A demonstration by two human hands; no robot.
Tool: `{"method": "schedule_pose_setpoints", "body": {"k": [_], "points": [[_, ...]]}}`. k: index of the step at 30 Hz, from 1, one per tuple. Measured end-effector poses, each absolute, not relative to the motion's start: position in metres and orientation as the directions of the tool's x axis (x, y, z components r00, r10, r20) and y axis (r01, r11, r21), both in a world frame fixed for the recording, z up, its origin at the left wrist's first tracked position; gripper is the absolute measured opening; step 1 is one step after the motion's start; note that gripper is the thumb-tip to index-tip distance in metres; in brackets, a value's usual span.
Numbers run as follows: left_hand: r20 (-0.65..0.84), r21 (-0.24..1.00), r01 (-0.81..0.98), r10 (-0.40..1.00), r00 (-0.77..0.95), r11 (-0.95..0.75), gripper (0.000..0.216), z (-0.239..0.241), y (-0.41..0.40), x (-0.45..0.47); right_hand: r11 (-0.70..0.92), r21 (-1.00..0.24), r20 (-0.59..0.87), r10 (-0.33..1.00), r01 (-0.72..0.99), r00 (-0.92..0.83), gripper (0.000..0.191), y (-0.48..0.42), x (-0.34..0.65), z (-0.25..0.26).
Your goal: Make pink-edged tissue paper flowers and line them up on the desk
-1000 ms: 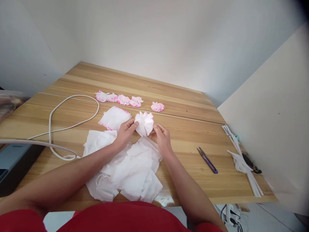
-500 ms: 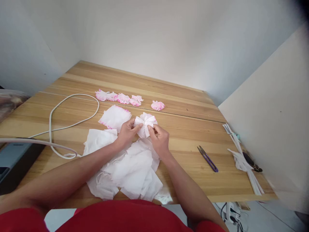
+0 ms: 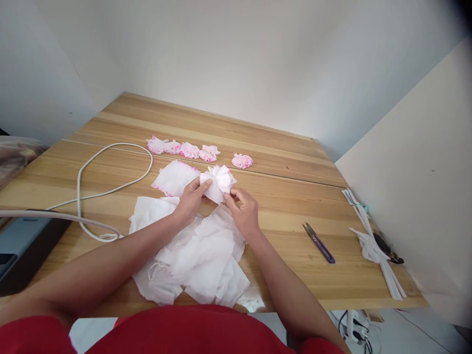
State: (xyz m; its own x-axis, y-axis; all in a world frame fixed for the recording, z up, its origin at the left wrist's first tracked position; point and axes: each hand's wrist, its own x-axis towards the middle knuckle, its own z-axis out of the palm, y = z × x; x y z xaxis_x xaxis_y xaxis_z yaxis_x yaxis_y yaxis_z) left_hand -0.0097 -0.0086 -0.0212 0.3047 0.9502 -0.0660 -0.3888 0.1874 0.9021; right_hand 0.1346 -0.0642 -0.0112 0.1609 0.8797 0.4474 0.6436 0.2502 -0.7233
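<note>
Between my two hands is a gathered white tissue-paper flower (image 3: 218,180) with pink-tinged edges. My left hand (image 3: 192,196) pinches its left side, thumb on top. The fingers of my right hand (image 3: 241,205) are closed on its lower right edge. Just left of the flower lies a flat stack of white tissue sheets with pink edges (image 3: 173,178). Under my wrists spreads a loose pile of plain white tissue sheets (image 3: 206,253). Farther back sit a row of crumpled pink-and-white flowers (image 3: 190,150) and a single one (image 3: 242,160) to their right.
Purple-handled thread snips (image 3: 319,243) lie open-bladed at the right. White strips (image 3: 379,255) and a dark-handled tool (image 3: 385,246) are by the right edge. A white cable (image 3: 78,191) loops at left beside a grey-black box (image 3: 33,246). Walls border the table.
The flower has turned and shifted slightly left in my hands, its folds now facing up and right. My right fingers have moved to its lower edge.
</note>
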Motion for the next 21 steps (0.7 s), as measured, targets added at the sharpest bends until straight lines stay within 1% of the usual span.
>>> {"method": "schedule_pose_setpoints", "body": {"k": [4,6,8,10,12,13,15,18,21], "points": [[-0.046,0.952,-0.270,0.938,0.342,0.145,0.032,-0.019,-0.011,-0.009,0.283,-0.707,0.459,0.881,0.648,0.116,0.014,-0.064,0.134,-0.014],[-0.047,0.956,-0.257,0.938,0.344,0.142,0.031,-0.019,-0.011,-0.009,0.255,-0.758,0.411,0.901,0.601,0.136,0.013,-0.064,0.134,-0.014],[-0.055,0.939,-0.302,0.938,0.342,0.166,0.028,-0.020,-0.011,-0.009,0.179,-0.872,0.299,0.932,0.456,0.205,0.014,-0.062,0.135,-0.014],[-0.053,0.911,-0.368,0.937,0.346,0.188,0.026,-0.020,-0.010,-0.009,0.084,-0.967,0.150,0.950,0.240,0.272,0.017,-0.060,0.137,-0.014],[-0.047,0.888,-0.412,0.932,0.360,0.204,0.024,-0.020,-0.009,-0.009,0.020,-0.997,0.039,0.954,0.068,0.297,0.019,-0.058,0.138,-0.012],[-0.046,0.882,-0.422,0.929,0.367,0.210,0.023,-0.019,-0.009,-0.009,0.008,-1.000,0.015,0.955,0.026,0.296,0.019,-0.058,0.138,-0.011],[-0.048,0.872,-0.436,0.927,0.372,0.220,0.023,-0.019,-0.010,-0.009,0.023,-0.999,0.029,0.959,0.024,0.282,0.020,-0.059,0.138,-0.006],[-0.050,0.865,-0.450,0.929,0.366,0.224,0.023,-0.018,-0.010,-0.009,0.102,-0.990,0.125,0.956,0.096,0.264,0.022,-0.064,0.134,-0.001],[-0.047,0.870,-0.443,0.931,0.362,0.216,0.023,-0.019,-0.010,-0.009,0.142,-0.984,0.168,0.942,0.110,0.291,0.021,-0.065,0.132,-0.004]]}}
